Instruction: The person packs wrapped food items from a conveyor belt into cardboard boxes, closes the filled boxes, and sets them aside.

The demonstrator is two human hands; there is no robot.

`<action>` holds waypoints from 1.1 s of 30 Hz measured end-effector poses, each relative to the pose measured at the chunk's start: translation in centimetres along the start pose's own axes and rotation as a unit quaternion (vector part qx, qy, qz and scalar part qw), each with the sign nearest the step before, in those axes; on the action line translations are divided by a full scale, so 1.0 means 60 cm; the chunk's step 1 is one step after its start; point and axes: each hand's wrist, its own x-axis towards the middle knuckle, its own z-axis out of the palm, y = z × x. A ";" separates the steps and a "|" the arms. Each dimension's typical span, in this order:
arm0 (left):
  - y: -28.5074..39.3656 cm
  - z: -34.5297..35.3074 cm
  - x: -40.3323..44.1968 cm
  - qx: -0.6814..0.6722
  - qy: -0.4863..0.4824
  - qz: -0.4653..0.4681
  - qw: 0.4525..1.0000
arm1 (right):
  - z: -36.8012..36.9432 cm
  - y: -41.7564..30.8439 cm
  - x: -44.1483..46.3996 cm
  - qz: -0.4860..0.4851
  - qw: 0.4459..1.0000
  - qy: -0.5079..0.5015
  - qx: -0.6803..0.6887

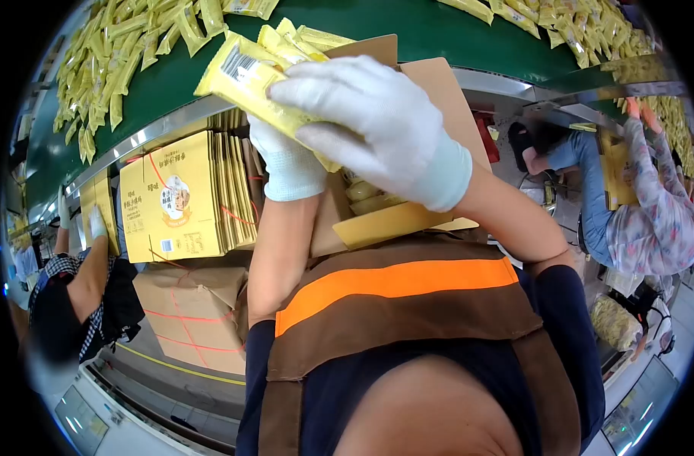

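Both white-gloved hands are raised at the metal near edge of the green-topped worktable [408, 42], with several yellow snack packets [248, 85] between them. The right hand [373, 114] lies across the packets from above, its fingers curled and gripping them. The left hand [278, 158] is behind and beneath; its fingers are hidden, so I cannot tell how far they close, though it seems to support the bunch from below.

Under the right wrist, close against the apron [408, 304], stands an open carton [328, 220] with its flaps spread. Some filled packets [371, 201] already show inside it, but the hands and sleeves cover too much to judge how full it is. The held bunch is outside it, and nothing is closed yet.

Much appears left: a large loose heap [107, 68] covers the worktable's far left corner, and another [582, 26] spreads toward its right end. Left of the carton, a string-tied bundle of flattened cartons [176, 197] remains unopened.
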 end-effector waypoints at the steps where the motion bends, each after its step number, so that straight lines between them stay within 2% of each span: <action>1: 0.005 0.020 -0.004 0.040 0.029 0.015 0.999 | -0.001 0.000 0.000 0.025 0.999 0.002 0.026; 3: 0.011 0.059 -0.010 0.121 0.086 0.043 0.988 | 0.000 -0.002 -0.002 0.078 0.994 0.007 0.078; 7: 0.014 0.075 -0.019 0.184 -0.004 0.104 0.977 | -0.022 -0.014 0.005 0.085 0.993 -0.034 0.072; 8: 0.027 0.081 -0.026 0.257 -0.027 0.091 0.962 | -0.029 -0.014 0.008 0.077 0.991 -0.039 0.099; 10: 0.047 0.073 -0.023 0.205 -0.040 0.021 0.978 | -0.037 -0.006 0.011 0.064 0.984 -0.048 0.157; 11: 0.055 0.067 -0.024 0.179 -0.045 -0.014 0.983 | -0.032 0.012 0.003 0.116 0.947 -0.036 0.298; 13: 0.061 0.049 -0.030 0.139 -0.069 -0.039 0.987 | -0.054 0.036 -0.005 0.265 0.878 -0.057 0.395; 14: 0.062 0.040 -0.029 0.120 -0.083 -0.048 0.988 | -0.060 0.051 -0.008 0.249 0.920 -0.188 0.237; 15: 0.062 0.034 -0.029 0.103 -0.099 -0.063 0.988 | -0.060 0.065 -0.014 0.225 0.922 -0.306 0.070; 16: 0.060 0.030 -0.032 0.117 -0.063 -0.070 0.989 | -0.040 0.075 -0.017 0.207 0.887 -0.413 -0.021; 17: 0.066 0.020 -0.023 0.179 -0.091 -0.092 0.975 | -0.018 0.077 -0.016 0.185 0.832 -0.510 -0.111; 19: 0.063 0.042 -0.020 0.265 -0.128 -0.117 0.949 | -0.008 0.055 -0.005 0.191 0.759 -0.603 -0.155; 20: 0.065 0.049 -0.012 0.324 -0.181 -0.112 0.922 | 0.012 0.062 -0.022 0.181 0.725 -0.644 -0.164; 21: 0.056 0.049 -0.002 0.315 -0.216 -0.135 0.914 | 0.023 0.064 -0.039 0.210 0.700 -0.672 -0.114; 23: 0.046 0.087 0.001 0.337 -0.251 -0.218 0.881 | 0.053 0.076 -0.087 0.142 0.648 -0.739 -0.114; 25: 0.024 0.109 0.015 0.411 -0.319 -0.275 0.809 | 0.066 0.092 -0.158 0.107 0.715 -0.684 -0.096; 26: 0.011 0.113 0.021 0.519 -0.372 -0.223 0.737 | 0.096 0.121 -0.238 0.168 0.797 -0.579 -0.015; 28: -0.017 0.126 0.021 0.707 -0.435 -0.090 0.551 | 0.065 0.072 -0.223 0.197 0.861 -0.463 -0.077; 30: -0.031 0.142 0.019 0.795 -0.446 -0.027 0.412 | 0.098 0.063 -0.242 0.228 0.832 -0.491 -0.122; 31: -0.039 0.150 0.021 0.829 -0.445 0.008 0.337 | 0.085 0.056 -0.216 0.328 0.832 -0.445 -0.045; 32: -0.049 0.144 0.026 0.835 -0.445 0.017 0.323 | 0.072 0.053 -0.199 0.420 0.818 -0.392 0.034; 33: -0.057 0.145 0.028 0.850 -0.445 0.021 0.282 | 0.064 0.050 -0.194 0.357 0.820 -0.447 -0.005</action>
